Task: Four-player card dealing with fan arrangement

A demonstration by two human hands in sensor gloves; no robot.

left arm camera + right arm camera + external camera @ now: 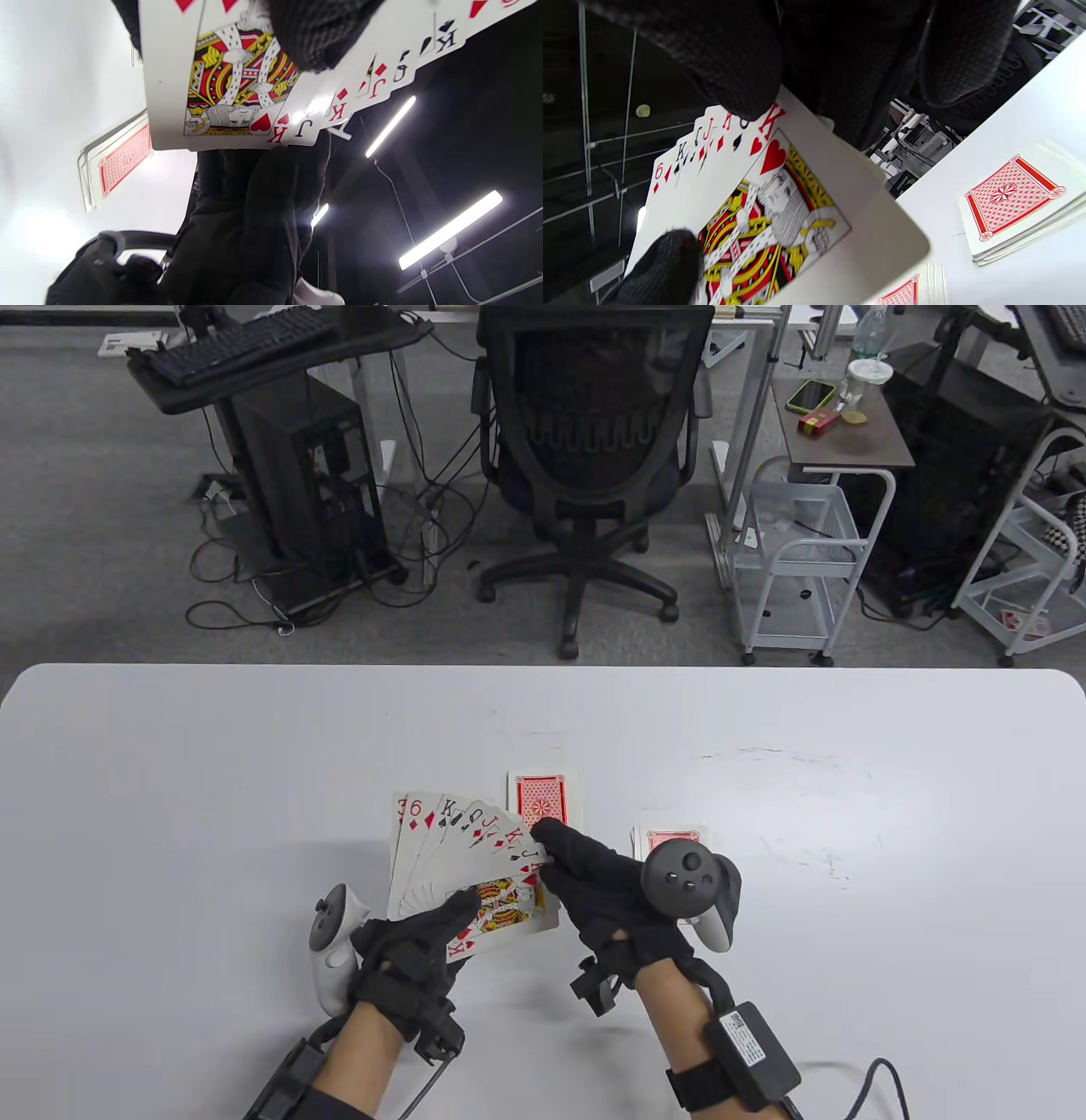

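A: Which step is going on?
B: Fanning. The left hand [407,954] is pinching the fan of cards [462,853]; the right hand [594,882] is pinching its top edge.
A: Next?
B: Probably spreading them evenly, beside the face-down pile [547,799] beyond the right hand.

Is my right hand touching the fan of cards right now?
Touching. In the right wrist view, the right hand's fingertips press on the top corner of the card fan, over the king of hearts' index.

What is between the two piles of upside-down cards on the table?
In the table view, the right hand reaches across the gap between the far pile and the right pile, touching the fan.
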